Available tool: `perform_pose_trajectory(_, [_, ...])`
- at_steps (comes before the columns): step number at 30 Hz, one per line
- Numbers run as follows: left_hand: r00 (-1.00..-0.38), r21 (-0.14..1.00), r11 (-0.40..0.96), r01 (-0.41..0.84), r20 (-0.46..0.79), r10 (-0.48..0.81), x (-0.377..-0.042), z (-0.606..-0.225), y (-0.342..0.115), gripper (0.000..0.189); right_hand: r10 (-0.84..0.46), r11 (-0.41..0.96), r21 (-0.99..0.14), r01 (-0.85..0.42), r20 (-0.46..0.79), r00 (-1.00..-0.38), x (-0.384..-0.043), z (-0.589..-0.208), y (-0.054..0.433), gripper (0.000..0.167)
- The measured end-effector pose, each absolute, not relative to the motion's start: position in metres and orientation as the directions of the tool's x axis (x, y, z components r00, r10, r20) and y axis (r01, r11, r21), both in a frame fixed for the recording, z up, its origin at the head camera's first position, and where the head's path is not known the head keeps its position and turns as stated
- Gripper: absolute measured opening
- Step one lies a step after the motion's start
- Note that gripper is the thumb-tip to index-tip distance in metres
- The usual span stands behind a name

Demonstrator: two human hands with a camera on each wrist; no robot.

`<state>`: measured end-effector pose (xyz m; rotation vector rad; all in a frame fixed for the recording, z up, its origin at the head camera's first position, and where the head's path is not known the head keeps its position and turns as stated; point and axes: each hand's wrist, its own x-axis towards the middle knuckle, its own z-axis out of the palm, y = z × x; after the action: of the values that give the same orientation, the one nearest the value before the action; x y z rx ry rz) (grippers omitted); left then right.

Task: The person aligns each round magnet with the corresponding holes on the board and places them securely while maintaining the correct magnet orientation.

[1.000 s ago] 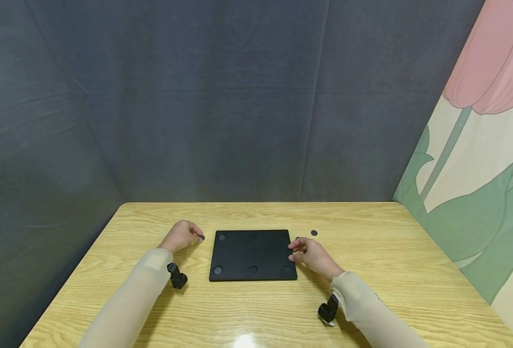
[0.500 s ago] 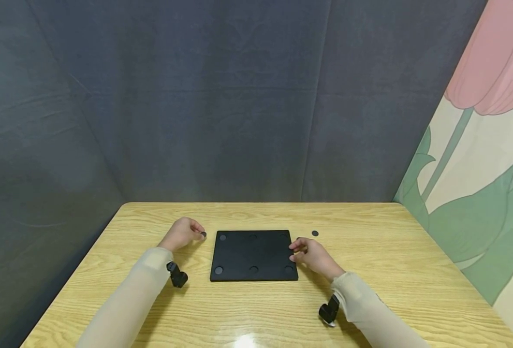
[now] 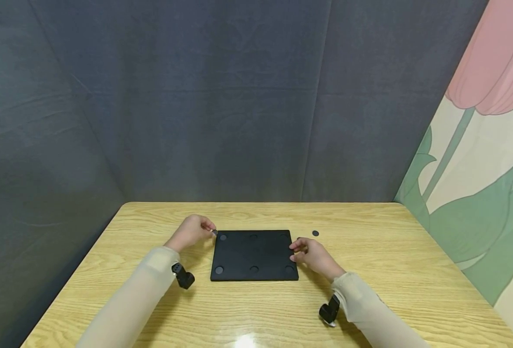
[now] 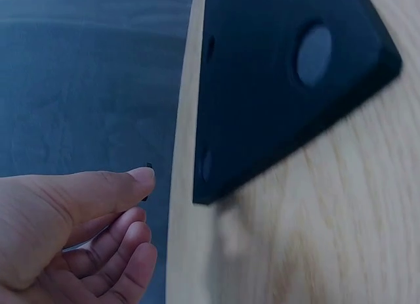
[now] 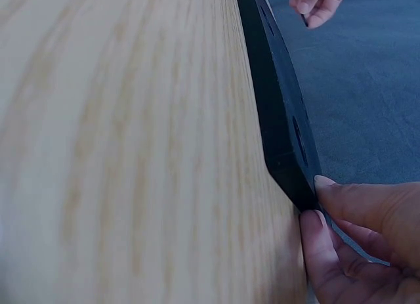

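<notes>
One small disc [image 3: 214, 232] pinched, one board [image 3: 253, 252] gripped

Your left hand [image 3: 193, 230] has its thumb and fingertip together on the disc, near the far left corner of the black board; your left wrist view shows a gap between the two. Your right hand [image 3: 314, 256] has its thumb and fingertips clamped on the board's right edge, about midway along it.

The board lies flat on the wood-grain table [image 3: 256, 309], with round recesses in two rows of three. In its left pair sit a far left disc [image 3: 223, 237] and a near left disc [image 3: 219, 270]. A loose disc [image 3: 315, 233] lies on the table, beyond your right hand.

You wear pale sleeves [image 3: 127, 295], with a black camera [image 3: 185, 280] at each wrist. Behind the table hangs a blue-grey curtain [image 3: 212, 96]; to your right, a wall panel [image 3: 465, 203] shows a pink tulip.
</notes>
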<state>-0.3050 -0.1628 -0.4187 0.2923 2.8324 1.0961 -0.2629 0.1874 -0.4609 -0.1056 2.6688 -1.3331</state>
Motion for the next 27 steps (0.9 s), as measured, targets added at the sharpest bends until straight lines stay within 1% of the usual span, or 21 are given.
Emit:
perform_pose_trajectory(5, [-0.972, 0.684, 0.713, 0.156, -0.021, 0.233, -0.300, -0.408, -0.148, 0.011, -0.130, 0.607, -0.794, 0.010, -0.112, -0.985, -0.264, -0.461, 0.187, 0.022])
perform_pose_trajectory(10, [-0.962, 0.686, 0.701, 0.195, -0.005, 0.273, -0.296, -0.402, -0.135, 0.014, -0.133, 0.608, -0.794, 0.005, -0.108, -0.985, -0.264, -0.461, 0.187, 0.022])
perform_pose_trajectory(21, [-0.942, 0.716, 0.668, 0.203, -0.044, 0.334, -0.281, -0.400, -0.107, 0.010, -0.132, 0.609, -0.793, 0.007, -0.109, -0.985, -0.263, -0.461, 0.187, 0.021])
perform_pose_trajectory(27, [-0.924, 0.730, 0.644, 0.230, -0.045, 0.380, -0.273, -0.404, -0.096, 0.009, -0.131, 0.605, -0.796, 0.010, -0.111, -0.985, -0.263, -0.460, 0.187, 0.021])
